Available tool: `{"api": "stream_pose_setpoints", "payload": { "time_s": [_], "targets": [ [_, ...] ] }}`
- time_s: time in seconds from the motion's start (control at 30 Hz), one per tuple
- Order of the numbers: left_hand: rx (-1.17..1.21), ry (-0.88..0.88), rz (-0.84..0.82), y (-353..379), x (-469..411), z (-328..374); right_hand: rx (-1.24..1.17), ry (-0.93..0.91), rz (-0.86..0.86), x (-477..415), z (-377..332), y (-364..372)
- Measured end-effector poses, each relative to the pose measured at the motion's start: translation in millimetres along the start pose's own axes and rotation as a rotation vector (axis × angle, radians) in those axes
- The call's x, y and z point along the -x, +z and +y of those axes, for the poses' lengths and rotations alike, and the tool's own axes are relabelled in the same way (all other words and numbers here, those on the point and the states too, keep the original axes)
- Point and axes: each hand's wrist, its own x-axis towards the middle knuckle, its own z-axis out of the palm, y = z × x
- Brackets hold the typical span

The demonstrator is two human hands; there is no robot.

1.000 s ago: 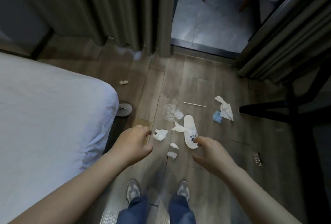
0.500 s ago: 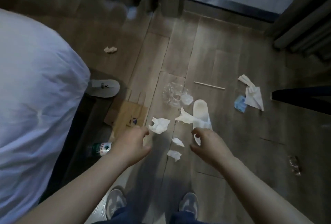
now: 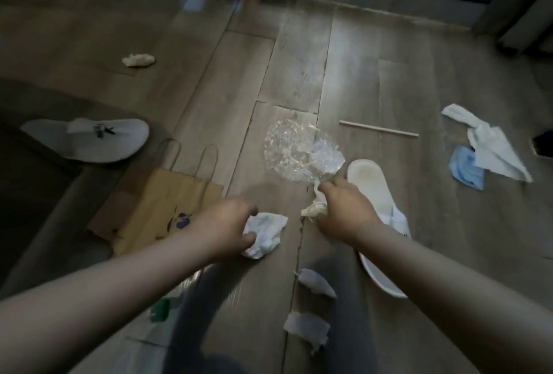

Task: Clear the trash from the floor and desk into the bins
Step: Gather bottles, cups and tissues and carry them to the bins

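As left hand [image 3: 221, 224] grips tissue [image 3: 267, 231], right [image 3: 344, 209] pinches scrap [image 3: 312, 210].

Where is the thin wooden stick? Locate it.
Head view, right of centre: the wooden stick lies flat on the floor, between the crumpled clear plastic and the white tissue.

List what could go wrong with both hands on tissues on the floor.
1. The right hand pinches a twisted tissue right beside the clear plastic wrap; lifting might snag or scatter the wrap.
2. The left hand grips a crumpled tissue; with both hands full, the tissue scraps nearer the person could be stepped on or missed.
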Motion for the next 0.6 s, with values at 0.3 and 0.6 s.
{"api": "stream_pose_setpoints", "payload": {
  "time_s": [0.3, 0.6],
  "targets": [
    [0.033, -0.052, 0.013, 18.6, 41.0, -21.8, -0.039, 0.069, -0.006, 25.1, 24.4, 31.1],
    [0.064, -0.07, -0.015, 30.8, 64.4, -22.2, -0.173, 0.065, -0.004, 48.8, 17.6, 47.6]
  ]
}}
